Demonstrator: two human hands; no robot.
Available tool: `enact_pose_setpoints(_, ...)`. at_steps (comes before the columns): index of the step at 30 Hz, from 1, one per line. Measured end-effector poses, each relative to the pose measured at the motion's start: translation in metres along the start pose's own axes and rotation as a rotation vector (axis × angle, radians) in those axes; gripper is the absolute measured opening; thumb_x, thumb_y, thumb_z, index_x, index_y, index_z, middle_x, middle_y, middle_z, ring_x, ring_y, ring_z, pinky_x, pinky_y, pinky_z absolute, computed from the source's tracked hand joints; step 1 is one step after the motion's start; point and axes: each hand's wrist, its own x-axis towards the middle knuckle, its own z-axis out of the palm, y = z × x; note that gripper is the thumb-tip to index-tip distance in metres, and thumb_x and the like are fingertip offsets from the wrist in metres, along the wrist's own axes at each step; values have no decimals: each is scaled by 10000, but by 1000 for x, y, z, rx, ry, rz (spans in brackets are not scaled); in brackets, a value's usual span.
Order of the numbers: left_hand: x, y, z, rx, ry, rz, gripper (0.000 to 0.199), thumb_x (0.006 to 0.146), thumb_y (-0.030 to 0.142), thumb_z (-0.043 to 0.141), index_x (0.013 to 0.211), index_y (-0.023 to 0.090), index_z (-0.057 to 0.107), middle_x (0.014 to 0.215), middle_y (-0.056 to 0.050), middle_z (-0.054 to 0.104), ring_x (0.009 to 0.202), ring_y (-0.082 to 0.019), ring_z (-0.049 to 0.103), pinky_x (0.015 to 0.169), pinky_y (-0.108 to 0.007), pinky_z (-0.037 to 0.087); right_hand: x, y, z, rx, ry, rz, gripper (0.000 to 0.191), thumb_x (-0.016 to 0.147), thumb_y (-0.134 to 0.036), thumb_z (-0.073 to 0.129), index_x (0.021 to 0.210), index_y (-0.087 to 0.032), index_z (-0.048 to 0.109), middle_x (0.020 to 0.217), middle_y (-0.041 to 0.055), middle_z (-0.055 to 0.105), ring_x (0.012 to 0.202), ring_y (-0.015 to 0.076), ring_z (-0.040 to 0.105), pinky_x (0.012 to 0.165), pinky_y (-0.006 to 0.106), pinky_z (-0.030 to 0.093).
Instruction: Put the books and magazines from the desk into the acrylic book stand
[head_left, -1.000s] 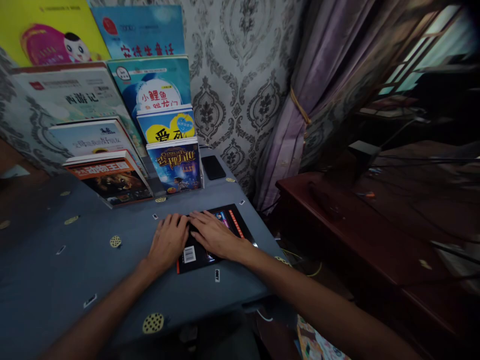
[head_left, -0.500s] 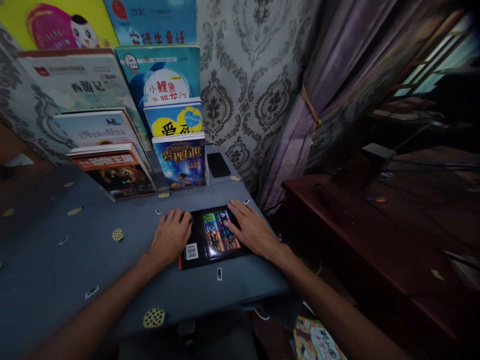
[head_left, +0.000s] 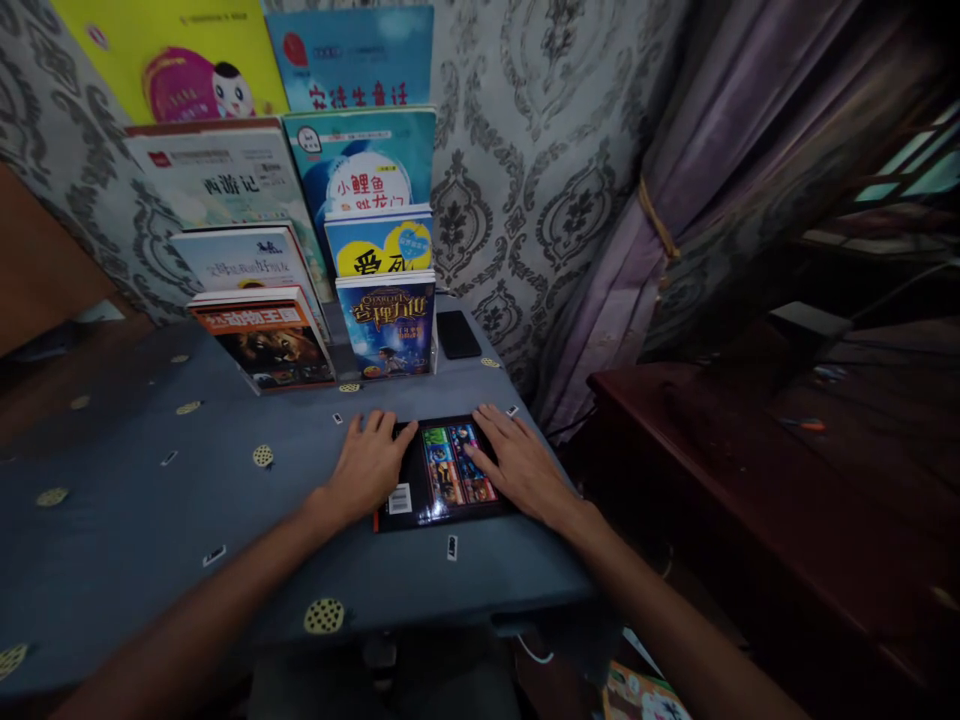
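A black book (head_left: 412,503) lies flat on the cloth-covered table, showing a barcode and a block of small coloured pictures. My left hand (head_left: 367,465) rests at its left edge, fingers spread, the thumb over the top left part of the cover. Across its right end lies my right hand (head_left: 523,468), flat with the fingers stretched out and the thumb near the pictures. Both hands touch the book without gripping it. Just behind, a blue book (head_left: 394,335) and a book with a lion on its cover (head_left: 281,350) stand upright.
More books rise in tiers behind, among them a teal one (head_left: 360,150) and a yellow one (head_left: 150,40), against the patterned wall. A dark phone (head_left: 458,335) lies beside the stand. Right of the table are a purple curtain (head_left: 600,300) and a dark red wooden surface (head_left: 712,470).
The camera has turned left, so the scene sits farther right in the picture. My left thumb now reaches farther over the black book. My right hand stays on its right end.
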Motion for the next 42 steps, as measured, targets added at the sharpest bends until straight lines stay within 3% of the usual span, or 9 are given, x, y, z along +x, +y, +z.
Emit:
enact_pose_setpoints(6,-16,-11,3,35,71,-77,349,968,234,442,1259,140,611,1133,-163,629,1113,-324,548,1005,-547,395,0,-1,-1,-7,-6,11,599,1008,-480,315,1470,-123,450,1540,146,435,1435,265,387,1166,467,311)
enact_pose_setpoints(13,-21,-14,9,-12,107,-135,356,994,345,428,1187,120,624,1132,-168,631,1087,-316,567,942,-490,441,0,-2,-1,-10,1,4,595,1009,-481,304,1476,-140,446,1535,145,444,1431,265,394,1155,465,318)
enact_pose_setpoints(19,-30,-22,8,-87,57,-96,579,959,562,441,1292,107,572,1233,-183,607,1158,-342,544,963,-513,454,0,-4,-4,-23,-9,22,589,1007,-458,325,1454,-102,465,1525,154,456,1426,263,402,1167,457,306)
enact_pose_setpoints(24,-56,-22,9,-214,-14,101,765,868,683,515,1450,194,429,1501,-164,456,1411,-331,372,1107,-517,354,1,-4,-3,-27,4,5,588,1006,-464,319,1452,-112,470,1512,150,475,1415,263,415,1160,457,310)
enact_pose_setpoints(29,-61,-26,10,-214,-77,155,699,916,567,533,1499,225,354,1552,-148,408,1444,-298,346,1127,-495,337,-1,-7,-4,-96,28,26,560,1004,-446,353,1418,-102,508,1473,157,519,1367,289,460,1130,450,344)
enact_pose_setpoints(33,-48,-37,2,-184,-82,147,544,924,408,588,1431,259,456,1503,-120,465,1398,-296,397,1088,-475,383,-14,-15,-16,-189,26,79,540,995,-455,413,1349,-76,563,1351,182,604,1243,332,537,1036,455,424)
enact_pose_setpoints(37,-32,-42,-6,-142,-43,26,305,934,269,545,1229,267,622,1202,-105,608,1127,-281,564,908,-424,490,-37,-30,-32,-278,-22,133,455,976,-441,474,1206,-90,649,1128,190,681,1032,348,611,848,462,507)
enact_pose_setpoints(39,-23,-42,-4,-162,-32,-39,280,948,220,478,1170,240,648,1053,-95,616,982,-254,593,829,-380,504,-49,-43,-36,-282,-52,115,381,969,-416,499,1093,-109,687,1019,182,695,956,340,631,804,459,522)
enact_pose_setpoints(42,-10,-41,3,-229,-18,-70,301,963,191,416,1144,204,656,1008,-85,611,911,-220,606,826,-349,499,-65,-68,-39,-226,-82,56,271,962,-379,526,951,-168,695,897,147,699,851,306,654,716,416,534)
